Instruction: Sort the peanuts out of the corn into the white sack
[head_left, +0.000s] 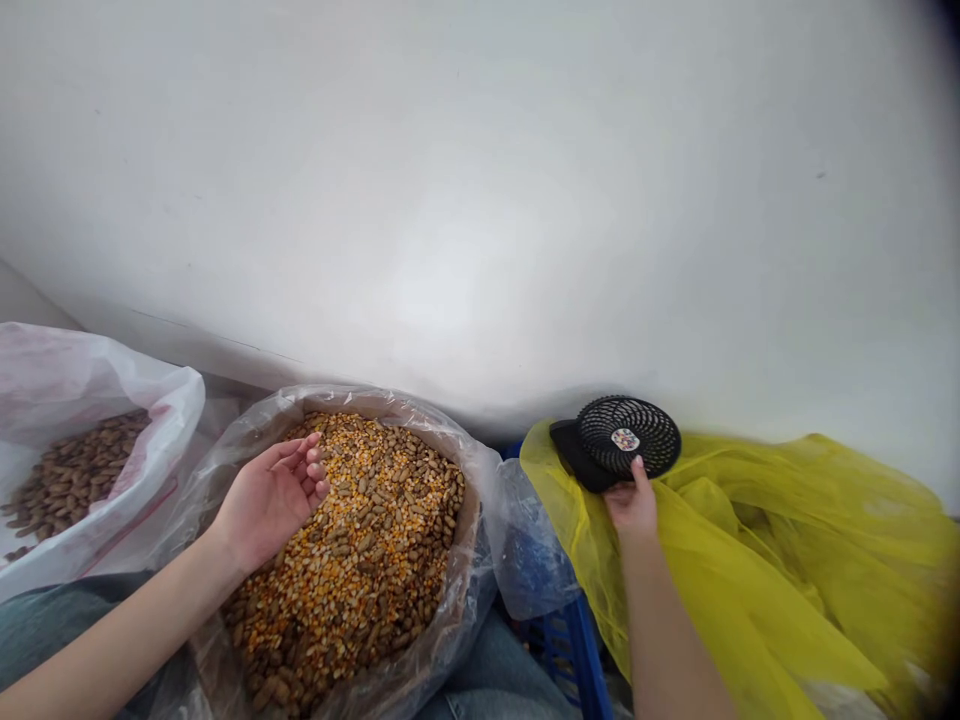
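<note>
Fingers point(313, 465) of the left hand point(270, 500) curl loosely together, palm up, just above mixed corn kernels and unshelled peanuts point(375, 560) in a plastic-lined sack point(352, 398), the forearm slanting in from the lower left. Fingers point(639, 468) of the right hand point(631, 508) close on the rim of a small black fan point(628, 435) lying on a yellow plastic sheet point(772, 560), the forearm rising from below.
</note>
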